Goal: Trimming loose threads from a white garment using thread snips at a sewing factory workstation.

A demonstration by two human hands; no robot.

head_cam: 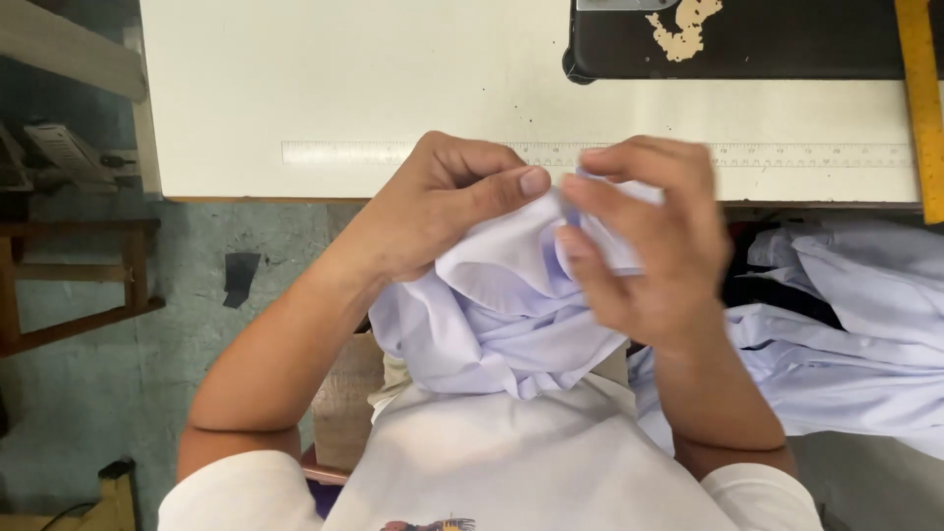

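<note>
Both hands up close over the lap, clamped on a bunched pale lilac cloth (501, 305). Left hand (447, 202) pinches a fold between thumb and curled fingers; right hand (649, 246) grips the same bunch from the other side, fingertips almost meeting the left thumb. Cloth hangs below the hands toward the white shirt (521, 462), held just off the worktop's near edge. White worktop (344, 79) beyond, ruler (334, 152) lying along its near edge. Black machine base (767, 44) at far right corner, yellow ruler (919, 88) along right edge. More lilac cloth piled (855, 334) right, below the worktop.
</note>
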